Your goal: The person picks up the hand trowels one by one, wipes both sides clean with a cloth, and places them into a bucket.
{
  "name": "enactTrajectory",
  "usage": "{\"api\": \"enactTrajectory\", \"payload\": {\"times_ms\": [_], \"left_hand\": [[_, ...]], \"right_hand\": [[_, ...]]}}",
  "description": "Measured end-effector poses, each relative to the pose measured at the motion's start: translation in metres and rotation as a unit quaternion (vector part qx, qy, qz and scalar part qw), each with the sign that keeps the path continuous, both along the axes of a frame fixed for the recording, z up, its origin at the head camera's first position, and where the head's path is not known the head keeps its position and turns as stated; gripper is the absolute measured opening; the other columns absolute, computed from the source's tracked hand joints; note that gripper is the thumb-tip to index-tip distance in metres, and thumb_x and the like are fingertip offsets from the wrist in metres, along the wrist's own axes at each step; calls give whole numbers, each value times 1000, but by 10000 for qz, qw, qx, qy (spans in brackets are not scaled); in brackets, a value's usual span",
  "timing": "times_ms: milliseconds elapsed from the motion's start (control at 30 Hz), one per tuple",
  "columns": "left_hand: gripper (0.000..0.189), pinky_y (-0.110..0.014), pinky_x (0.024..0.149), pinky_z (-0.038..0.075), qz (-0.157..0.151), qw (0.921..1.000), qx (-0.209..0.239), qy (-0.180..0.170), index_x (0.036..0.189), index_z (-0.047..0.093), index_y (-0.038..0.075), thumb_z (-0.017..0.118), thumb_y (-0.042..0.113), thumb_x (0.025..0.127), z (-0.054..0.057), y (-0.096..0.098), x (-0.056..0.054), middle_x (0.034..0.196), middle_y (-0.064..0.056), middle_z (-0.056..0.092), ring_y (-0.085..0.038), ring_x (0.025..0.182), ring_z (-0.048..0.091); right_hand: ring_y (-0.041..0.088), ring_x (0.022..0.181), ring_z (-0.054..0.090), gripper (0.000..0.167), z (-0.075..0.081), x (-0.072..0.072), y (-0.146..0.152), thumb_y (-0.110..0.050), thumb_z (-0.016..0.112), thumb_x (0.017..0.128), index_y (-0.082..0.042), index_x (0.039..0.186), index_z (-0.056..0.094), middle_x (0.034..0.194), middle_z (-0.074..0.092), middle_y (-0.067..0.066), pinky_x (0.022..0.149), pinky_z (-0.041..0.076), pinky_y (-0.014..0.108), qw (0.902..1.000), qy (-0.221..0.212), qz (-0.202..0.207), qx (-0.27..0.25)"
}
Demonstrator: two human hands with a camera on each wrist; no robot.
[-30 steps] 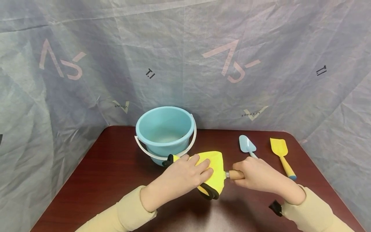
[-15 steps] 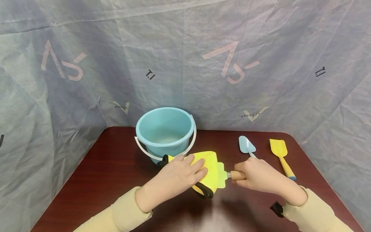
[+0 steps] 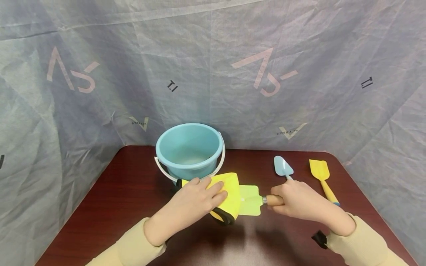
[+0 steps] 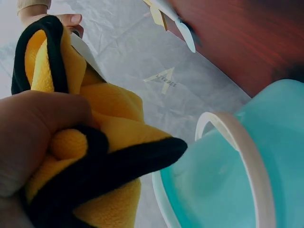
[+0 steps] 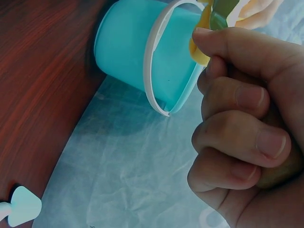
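Note:
My right hand (image 3: 297, 199) grips the wooden handle of a small toy shovel with a pale yellow-green blade (image 3: 251, 199); in the right wrist view its fingers (image 5: 244, 128) curl round that handle. A yellow cloth (image 3: 231, 184) with black edging is folded over the blade's far end. My left hand (image 3: 193, 203) holds this cloth from above, and the left wrist view has it bunched between thumb and fingers (image 4: 52, 114). The part of the blade under the cloth is hidden. Both hands are raised in front of the light blue bucket (image 3: 191, 164).
Behind the cloth, the bucket's white handle (image 3: 222, 157) hangs down at its front. A light blue toy shovel (image 3: 283, 166) and a yellow toy shovel (image 3: 321, 171) lie on the dark red table (image 3: 110, 199) at the right. Grey sheeting (image 3: 213, 74) encloses the table's back and sides.
My left hand has slid the cloth leftward along the shovel, uncovering more of the blade near the handle. The right hand stays nearly in place, moving slightly right.

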State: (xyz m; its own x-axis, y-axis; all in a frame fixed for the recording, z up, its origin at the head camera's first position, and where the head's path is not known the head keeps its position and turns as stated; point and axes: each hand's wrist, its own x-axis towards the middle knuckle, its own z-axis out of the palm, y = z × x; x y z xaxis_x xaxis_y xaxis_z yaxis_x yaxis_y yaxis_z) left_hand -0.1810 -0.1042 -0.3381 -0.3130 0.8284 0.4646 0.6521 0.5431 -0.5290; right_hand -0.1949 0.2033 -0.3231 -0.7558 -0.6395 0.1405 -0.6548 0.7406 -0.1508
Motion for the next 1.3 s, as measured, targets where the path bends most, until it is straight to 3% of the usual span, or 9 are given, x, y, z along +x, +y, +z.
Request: {"api": "enactTrajectory", "payload": {"times_ms": [167, 400, 700, 900, 1100, 1300], "left_hand": [[31, -24, 51, 29, -27, 10000, 52, -38, 102, 60, 18, 59, -1, 78, -3, -8, 0, 111, 0, 60, -21, 79, 53], [35, -23, 50, 30, -14, 9998, 209, -76, 105, 61, 19, 65, 1, 75, -4, -21, 2, 113, 0, 61, -20, 73, 50], [39, -25, 54, 37, -1, 9984, 507, -230, 111, 63, 20, 52, 0, 80, -9, -38, 4, 118, -1, 60, -21, 76, 51], [46, -29, 59, 44, 262, 9971, 568, -439, 114, 62, 20, 66, -2, 74, -13, -47, 7, 120, -1, 60, -23, 84, 56], [49, -29, 54, 41, 251, 9961, 722, -450, 114, 63, 19, 67, -4, 71, -15, -54, 6, 119, -3, 61, -25, 81, 57], [57, -31, 55, 44, 427, 9947, 792, -507, 116, 62, 20, 71, -4, 65, -21, -64, 8, 119, -3, 61, -25, 90, 59]], "right_hand": [[0, 52, 17, 40, -1, 0, 0, -26, 75, 73, -23, 58, 38, 58, 16, -16, 45, 20, 19, 10000, 35, 39, 16], [0, 52, 16, 40, -1, 0, 0, -24, 75, 72, -23, 59, 38, 58, 16, -15, 45, 19, 18, 10000, -9, 83, -16], [0, 52, 16, 40, -1, -1, 1, -21, 75, 71, -23, 59, 36, 58, 15, -15, 46, 19, 19, 10000, -47, -13, -43], [0, 53, 15, 39, 0, 0, -1, -16, 72, 70, -22, 59, 35, 58, 14, -15, 46, 18, 18, 9999, -56, -7, -91], [0, 54, 15, 39, 2, 1, -2, -16, 71, 70, -22, 59, 34, 59, 14, -15, 47, 19, 18, 9999, 7, -4, -108], [-1, 53, 17, 41, 5, 2, -1, -18, 73, 71, -22, 59, 34, 59, 13, -16, 46, 22, 18, 9997, 187, 15, -167]]}}
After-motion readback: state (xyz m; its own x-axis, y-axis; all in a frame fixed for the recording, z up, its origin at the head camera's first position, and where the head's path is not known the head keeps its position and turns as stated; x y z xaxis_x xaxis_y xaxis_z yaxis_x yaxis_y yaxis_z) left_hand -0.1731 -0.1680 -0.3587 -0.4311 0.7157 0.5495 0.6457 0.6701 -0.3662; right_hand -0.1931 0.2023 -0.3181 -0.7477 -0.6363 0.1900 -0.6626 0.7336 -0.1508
